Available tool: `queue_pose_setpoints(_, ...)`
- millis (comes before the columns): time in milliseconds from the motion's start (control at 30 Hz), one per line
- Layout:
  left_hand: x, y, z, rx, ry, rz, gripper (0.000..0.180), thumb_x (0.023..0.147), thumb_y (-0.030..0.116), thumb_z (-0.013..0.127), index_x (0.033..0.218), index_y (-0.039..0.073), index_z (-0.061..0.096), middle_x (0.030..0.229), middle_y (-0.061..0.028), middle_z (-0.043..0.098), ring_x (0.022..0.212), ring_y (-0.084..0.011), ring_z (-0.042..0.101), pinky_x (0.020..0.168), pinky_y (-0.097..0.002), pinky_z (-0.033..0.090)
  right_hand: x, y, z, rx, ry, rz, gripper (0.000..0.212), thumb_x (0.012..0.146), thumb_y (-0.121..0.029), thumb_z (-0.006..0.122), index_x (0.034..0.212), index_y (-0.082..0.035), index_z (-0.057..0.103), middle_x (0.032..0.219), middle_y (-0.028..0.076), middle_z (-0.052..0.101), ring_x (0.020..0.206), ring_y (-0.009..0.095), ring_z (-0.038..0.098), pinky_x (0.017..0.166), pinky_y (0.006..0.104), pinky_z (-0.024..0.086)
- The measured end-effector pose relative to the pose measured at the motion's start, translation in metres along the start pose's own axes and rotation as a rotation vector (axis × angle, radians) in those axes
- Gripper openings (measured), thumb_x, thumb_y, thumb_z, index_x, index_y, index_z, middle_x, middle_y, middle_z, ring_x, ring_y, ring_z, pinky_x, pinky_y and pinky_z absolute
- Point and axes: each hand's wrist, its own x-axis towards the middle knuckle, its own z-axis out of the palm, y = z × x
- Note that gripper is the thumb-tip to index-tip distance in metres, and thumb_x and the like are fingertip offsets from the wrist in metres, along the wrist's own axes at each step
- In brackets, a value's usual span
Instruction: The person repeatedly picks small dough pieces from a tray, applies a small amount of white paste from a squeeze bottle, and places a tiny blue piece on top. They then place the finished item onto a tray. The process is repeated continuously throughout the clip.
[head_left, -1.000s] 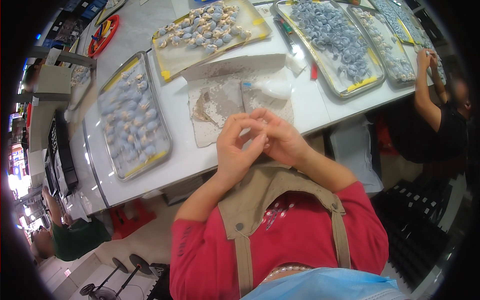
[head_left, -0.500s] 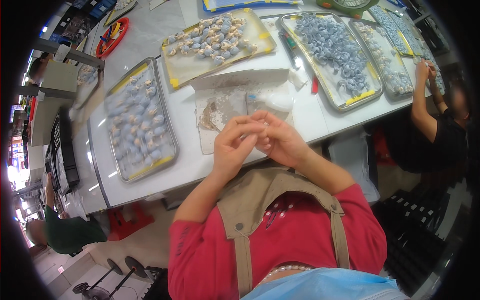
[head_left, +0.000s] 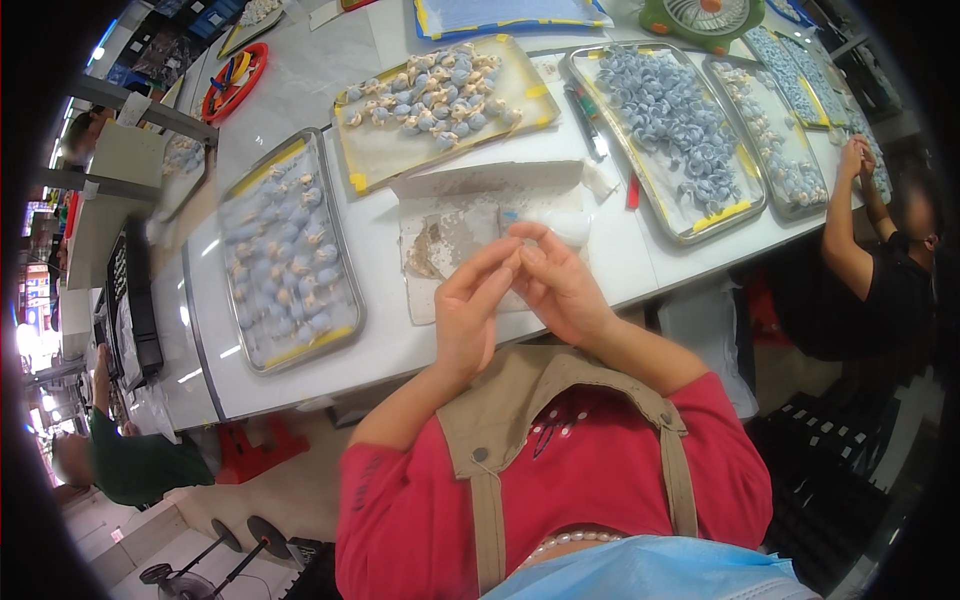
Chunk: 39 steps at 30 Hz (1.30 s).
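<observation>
My left hand [head_left: 470, 305] and right hand [head_left: 567, 290] meet at the fingertips; I cannot tell what, if anything, they pinch. The stained cardboard sheet [head_left: 425, 292] lies just beyond them, the tray [head_left: 347, 270] of blue-grey pieces [head_left: 285, 255] to their left. Caution: loosened pressure could drop anything held; excess pressure could deform it.
</observation>
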Motion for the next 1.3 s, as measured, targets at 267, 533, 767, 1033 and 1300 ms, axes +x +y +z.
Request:
queue_pose_setpoints(267, 0.007, 0.015, 0.009, -0.214, -0.051, -0.169, 0.039, 0.090, 0.020, 0.049, 0.124, 0.001, 0.044, 0.112, -0.0067, 0.054, 0.109, -0.0171, 0.047, 0.096, -0.0379, 0.035, 0.000, 0.009, 0.002, -0.164, -0.037, -0.183, 0.038, 0.094, -0.013, 0.044, 0.128, -0.005, 0.031, 0.110, 0.007, 0.059, 0.102, 0.014, 0.050, 0.090, 0.0297, 0.037)
queue_pose_setpoints(533, 0.007, 0.022, 0.000, -0.390, -0.160, -0.246, 0.036, 0.088, 0.020, 0.049, 0.118, 0.002, 0.051, 0.119, -0.0060, 0.051, 0.115, -0.0182, 0.042, 0.096, -0.0379, 0.032, -0.008, 0.012, 0.005, -0.638, -0.056, -0.391, 0.039, 0.092, -0.002, 0.043, 0.129, -0.003, 0.032, 0.112, 0.011, 0.058, 0.103, 0.015, 0.053, 0.086, 0.0277, 0.043)
queue_pose_setpoints(767, 0.007, 0.031, 0.008, -0.433, -0.182, -0.280, 0.032, 0.088, 0.018, 0.048, 0.117, 0.004, 0.050, 0.115, -0.0072, 0.053, 0.111, -0.0207, 0.046, 0.098, -0.0431, 0.033, -0.007, 0.010, 0.005, -0.741, -0.097, -0.494, 0.043, 0.089, 0.005, 0.042, 0.131, -0.002, 0.031, 0.111, 0.014, 0.059, 0.099, 0.017, 0.056, 0.087, 0.0284, 0.044)
queue_pose_setpoints(1033, 0.033, 0.050, -0.008, -0.050, -0.197, -0.178, 0.033, 0.092, 0.016, 0.048, 0.121, 0.001, 0.050, 0.110, -0.0100, 0.058, 0.102, -0.0206, 0.055, 0.092, -0.0364, 0.042, 0.016, -0.016, 0.013, -0.899, -0.127, -0.567, 0.030, 0.089, -0.003, 0.048, 0.119, 0.000, 0.049, 0.100, 0.011, 0.064, 0.094, 0.014, 0.060, 0.078, 0.0263, 0.048)
queue_pose_setpoints(1300, 0.234, 0.107, -0.079, 1.592, 0.287, 0.559, 0.041, 0.084, 0.039, 0.056, 0.117, 0.014, 0.058, 0.121, -0.0146, 0.053, 0.114, -0.0262, 0.047, 0.096, -0.0468, 0.034, 0.210, -0.092, 0.009, -1.701, -0.020, -0.689, 0.034, 0.088, -0.031, 0.055, 0.112, -0.008, 0.058, 0.119, 0.012, 0.056, 0.115, 0.026, 0.048, 0.092, 0.0384, 0.039)
